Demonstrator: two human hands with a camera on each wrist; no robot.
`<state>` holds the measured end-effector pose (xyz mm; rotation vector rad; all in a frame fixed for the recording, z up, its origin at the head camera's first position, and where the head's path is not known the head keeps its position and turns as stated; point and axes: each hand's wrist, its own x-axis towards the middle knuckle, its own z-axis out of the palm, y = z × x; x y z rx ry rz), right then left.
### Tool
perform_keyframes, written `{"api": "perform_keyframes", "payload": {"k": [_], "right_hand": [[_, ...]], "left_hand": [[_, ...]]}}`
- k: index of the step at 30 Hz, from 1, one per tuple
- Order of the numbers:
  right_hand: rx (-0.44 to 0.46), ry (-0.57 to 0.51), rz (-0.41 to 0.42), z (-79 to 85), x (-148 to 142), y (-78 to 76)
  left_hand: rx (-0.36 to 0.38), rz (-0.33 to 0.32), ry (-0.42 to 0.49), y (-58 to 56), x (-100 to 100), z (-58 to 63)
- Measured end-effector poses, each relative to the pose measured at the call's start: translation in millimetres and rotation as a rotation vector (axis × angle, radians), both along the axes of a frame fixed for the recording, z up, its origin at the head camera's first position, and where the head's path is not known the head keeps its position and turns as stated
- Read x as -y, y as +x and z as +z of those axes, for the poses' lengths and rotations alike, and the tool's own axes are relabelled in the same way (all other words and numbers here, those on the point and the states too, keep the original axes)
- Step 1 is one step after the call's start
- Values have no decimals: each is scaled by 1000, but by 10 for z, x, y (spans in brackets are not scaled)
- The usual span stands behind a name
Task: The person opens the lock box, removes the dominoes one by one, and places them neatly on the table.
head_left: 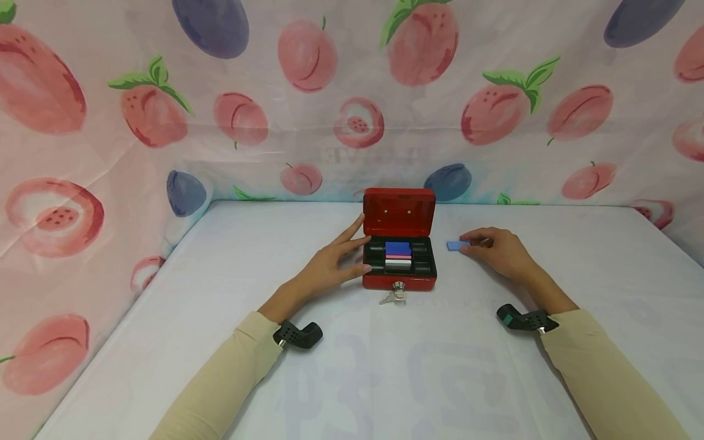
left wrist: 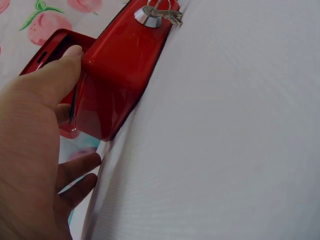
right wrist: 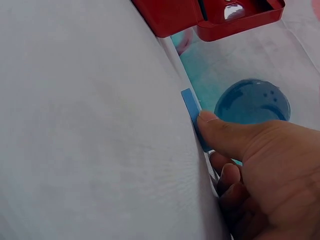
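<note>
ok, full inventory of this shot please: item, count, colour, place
Cash box: 1, red, mid-table
Lid: 1, red, raised at the box's back
Tray: 1, black, inside the box
Flat pieces: 3 colours showing (blue, pink, white), in the tray's middle
Lock: 1, silver, box front
Keys: count unclear, silver, at the lock
Blue block: 1, blue, right of the box
Cloth: 1, white, under the box
Backdrop: fruit-printed, pale pink, behind
Wrist devices: 2, black, one per wrist
Sleeves: 2, tan, on both arms
Left hand: 1, bare, touching the box's left side
Right hand: 1, bare, pinching the blue block
</note>
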<state>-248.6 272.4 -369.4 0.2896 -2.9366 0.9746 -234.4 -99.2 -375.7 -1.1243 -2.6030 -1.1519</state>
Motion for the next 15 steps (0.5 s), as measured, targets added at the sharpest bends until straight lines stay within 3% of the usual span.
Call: {"api": "perform_keyframes", "payload": {"k": [15], "right_hand": [[-106,-79,-52,148,38,35]], "left_hand": [[-2,9,-16,-4,9,-1]]}}
